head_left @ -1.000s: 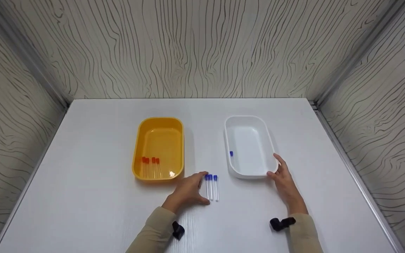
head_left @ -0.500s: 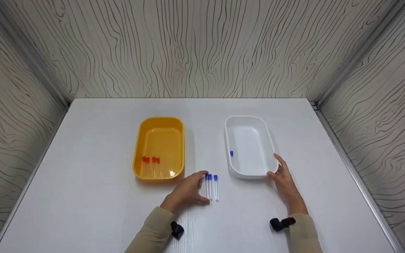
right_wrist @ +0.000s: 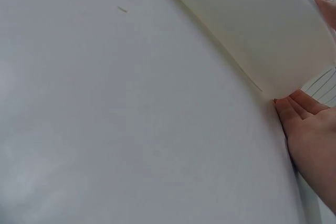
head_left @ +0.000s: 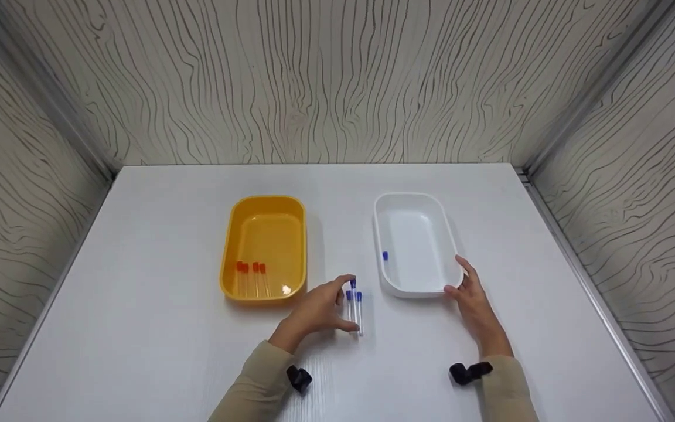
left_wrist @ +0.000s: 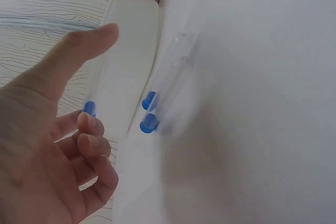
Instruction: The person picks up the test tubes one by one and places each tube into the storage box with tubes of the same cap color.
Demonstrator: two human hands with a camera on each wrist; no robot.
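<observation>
My left hand point(head_left: 317, 310) holds a clear test tube with a blue cap point(head_left: 353, 283) lengthwise between thumb and forefinger, just above the table. In the left wrist view the tube's blue cap point(left_wrist: 89, 108) is at the forefinger, while its clear body barely shows. Two more blue-capped test tubes point(left_wrist: 149, 123) lie side by side on the table below that hand. With thumb and fingers, my right hand point(head_left: 475, 302) grips the near right corner of a white tray point(head_left: 416, 292). One blue-capped tube point(head_left: 385, 256) lies inside along the tray's left wall.
Left of the tubes stands a yellow tray point(head_left: 263, 300) with several red-capped tubes point(head_left: 256, 267) at its near end. Both trays rest on a white table point(head_left: 156, 264), which has patterned panels point(head_left: 314, 82) behind and at the sides.
My left hand has moved slightly right and away from me, raising one blue-capped test tube from beside the other two. The right hand stays on the white tray.
</observation>
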